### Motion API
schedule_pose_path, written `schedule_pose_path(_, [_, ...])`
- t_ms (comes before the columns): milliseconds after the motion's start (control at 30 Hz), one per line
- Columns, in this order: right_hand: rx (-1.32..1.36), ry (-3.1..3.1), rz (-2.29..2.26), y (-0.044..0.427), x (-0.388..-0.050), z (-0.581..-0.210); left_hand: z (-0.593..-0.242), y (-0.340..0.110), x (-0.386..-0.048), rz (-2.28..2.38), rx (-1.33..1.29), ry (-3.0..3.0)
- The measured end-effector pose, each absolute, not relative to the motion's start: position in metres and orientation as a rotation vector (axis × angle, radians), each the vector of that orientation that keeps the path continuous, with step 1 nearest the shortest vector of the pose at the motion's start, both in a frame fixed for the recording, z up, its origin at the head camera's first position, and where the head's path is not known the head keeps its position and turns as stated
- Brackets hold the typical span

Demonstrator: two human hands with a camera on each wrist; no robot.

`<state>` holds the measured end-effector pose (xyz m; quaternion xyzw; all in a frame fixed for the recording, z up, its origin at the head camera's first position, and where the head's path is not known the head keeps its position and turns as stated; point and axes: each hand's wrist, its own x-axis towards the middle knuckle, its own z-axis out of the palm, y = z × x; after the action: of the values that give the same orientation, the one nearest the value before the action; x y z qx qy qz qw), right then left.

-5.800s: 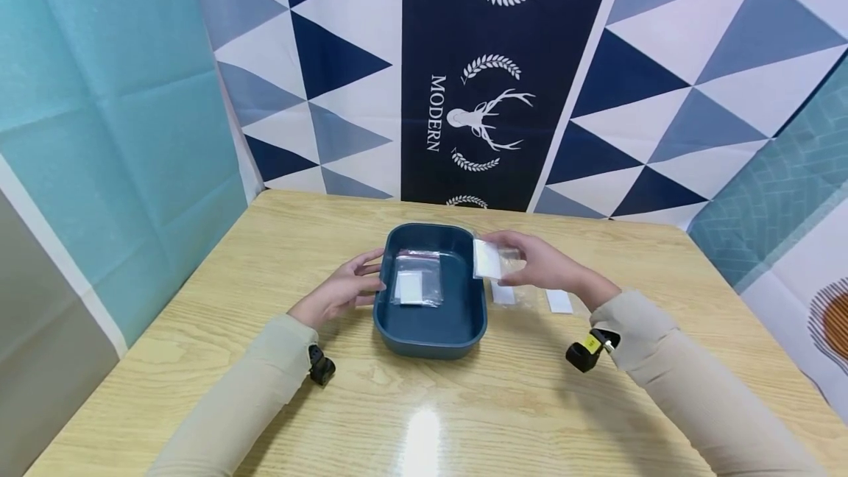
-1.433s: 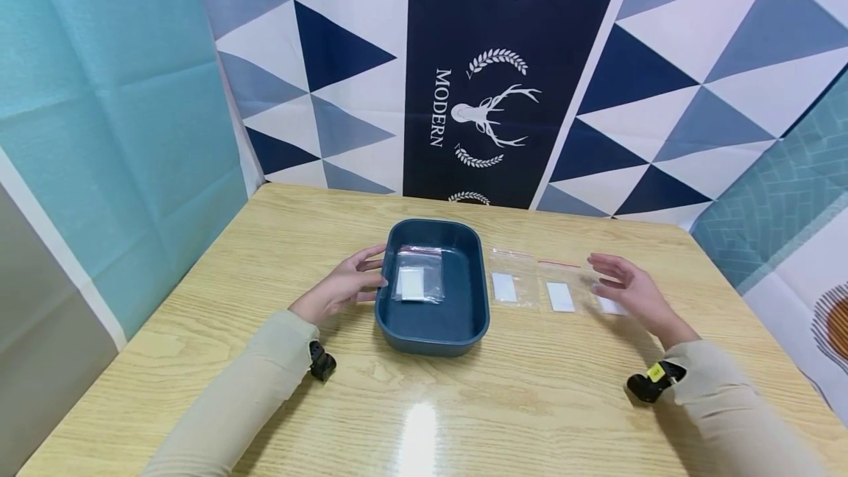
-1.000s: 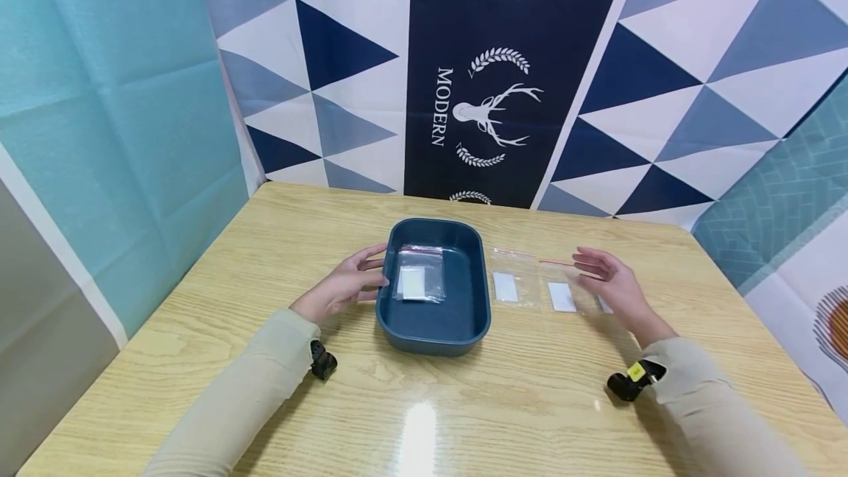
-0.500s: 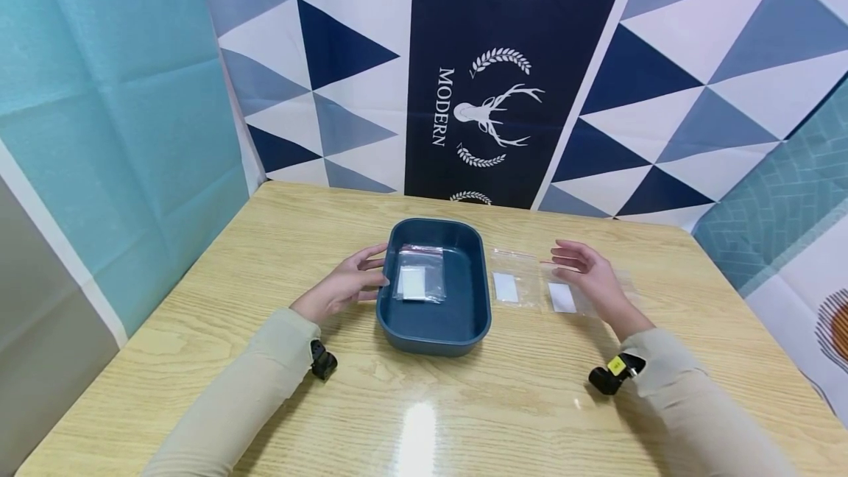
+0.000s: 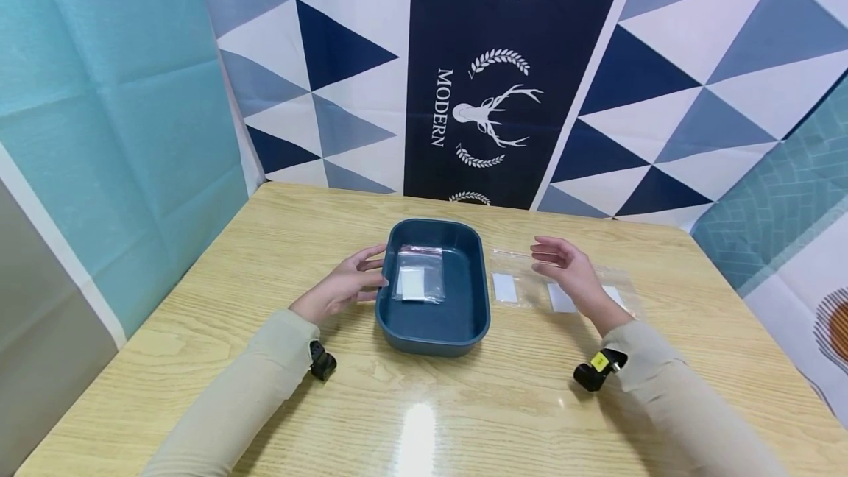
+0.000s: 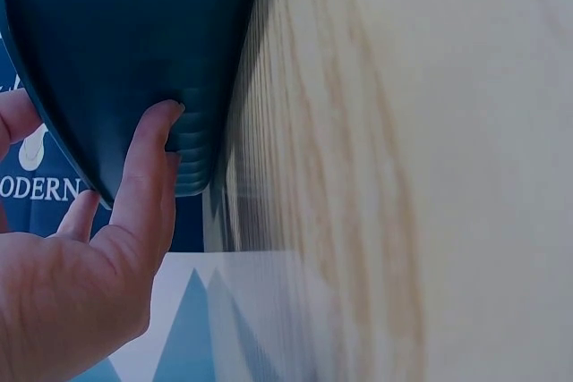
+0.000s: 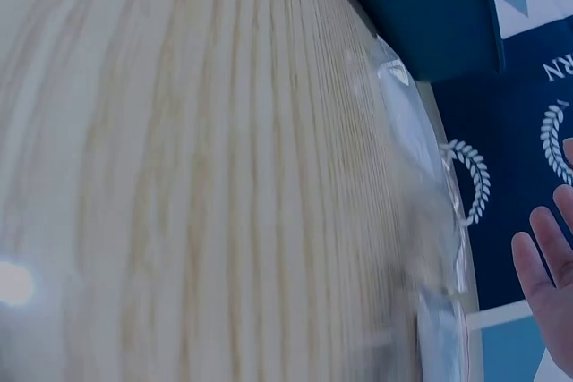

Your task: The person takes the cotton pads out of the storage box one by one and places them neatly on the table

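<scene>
The left hand (image 5: 338, 287) touches the left wall of a dark blue tray (image 5: 433, 348), its fingers spread along the outside; the left wrist view shows the fingertips on the tray wall (image 6: 107, 60). Inside the tray, at the left, lie overlapping clear zip bags with a white card (image 5: 413, 284). Right of the tray several clear bags with white cards lie in a row on the table: one card (image 5: 505, 288) beside the tray, another (image 5: 560, 299) partly behind the right hand, a third (image 5: 612, 294) farther right. The right hand (image 5: 575, 277) is above these bags, fingers loosely bent, holding nothing.
The wooden table (image 5: 331, 418) reaches a patterned cloth backdrop (image 5: 483, 94) at the back. A light blue cloth (image 5: 126, 94) hangs at the left. A round brown print (image 5: 836, 326) shows at the far right edge.
The right hand has moved left over the row of bags, uncovering the rightmost card. Compared with the oldest frame, it no longer holds a bag. The left hand stays at the tray.
</scene>
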<state>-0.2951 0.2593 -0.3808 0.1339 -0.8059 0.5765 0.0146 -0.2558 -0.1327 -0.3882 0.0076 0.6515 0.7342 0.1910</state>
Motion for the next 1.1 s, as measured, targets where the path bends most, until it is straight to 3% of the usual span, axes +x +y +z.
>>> schedule_pose_path(1100, [0.497,-2.496,1.867,0.193,-0.309,-0.368,-0.389,-0.133,-0.257,2.061,0.011,1.835])
